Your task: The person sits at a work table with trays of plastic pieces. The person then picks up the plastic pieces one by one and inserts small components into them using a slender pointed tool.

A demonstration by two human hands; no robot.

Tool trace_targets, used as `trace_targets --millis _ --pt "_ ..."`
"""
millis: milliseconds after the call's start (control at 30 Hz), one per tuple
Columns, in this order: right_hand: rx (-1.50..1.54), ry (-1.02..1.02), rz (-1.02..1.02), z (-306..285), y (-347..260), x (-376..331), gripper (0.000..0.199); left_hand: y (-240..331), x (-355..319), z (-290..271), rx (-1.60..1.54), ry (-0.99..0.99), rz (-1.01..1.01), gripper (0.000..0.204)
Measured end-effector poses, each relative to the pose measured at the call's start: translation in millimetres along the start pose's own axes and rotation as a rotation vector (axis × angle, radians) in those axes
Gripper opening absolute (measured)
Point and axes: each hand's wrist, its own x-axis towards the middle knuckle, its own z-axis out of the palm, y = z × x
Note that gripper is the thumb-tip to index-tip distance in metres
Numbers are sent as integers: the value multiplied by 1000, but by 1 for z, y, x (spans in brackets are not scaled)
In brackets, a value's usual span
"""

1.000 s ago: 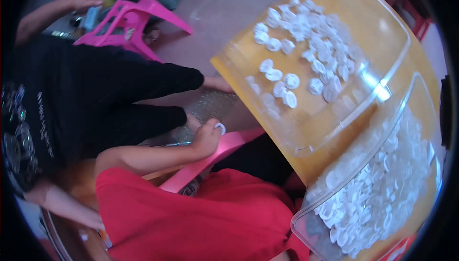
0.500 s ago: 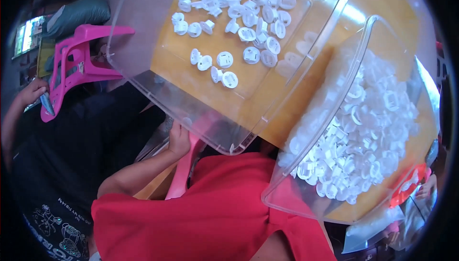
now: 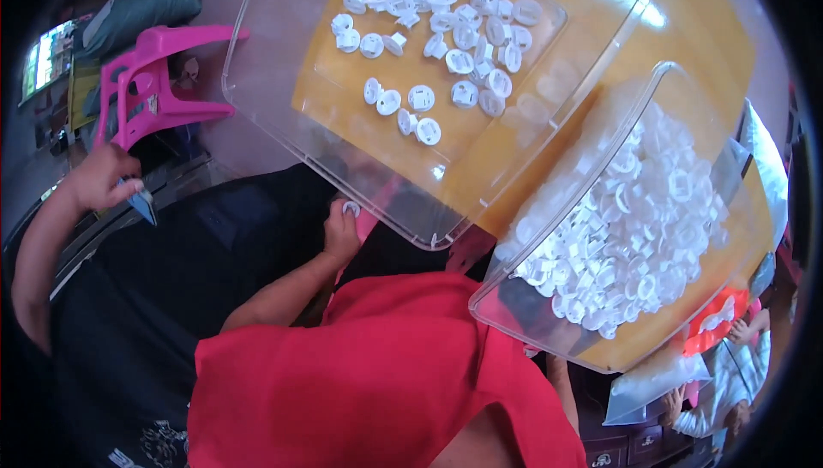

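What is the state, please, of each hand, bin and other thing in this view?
left hand: closed on a small white ring-shaped part.
right hand: not in view.
near clear bin: open, heaped with white plastic parts.
far clear bin: open, thinly strewn with white round parts.
pink plastic stool: tipped on its side.
another person's hand: holding a blue object.

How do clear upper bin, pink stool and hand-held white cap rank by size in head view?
1. Clear upper bin
2. Pink stool
3. White cap in the left hand
Bin sits nearer the camera, so bin-versus-stool is unsure.
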Motion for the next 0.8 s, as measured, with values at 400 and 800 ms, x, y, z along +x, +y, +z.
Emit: trace_targets --millis 400,800 --pt "-384 -413 306 -42 -132 47 27 21 31 -13 39 24 -81 28" --pt "-604 -522 374 -63 -168 130 28 42 89 -7 45 -89 -394 29"
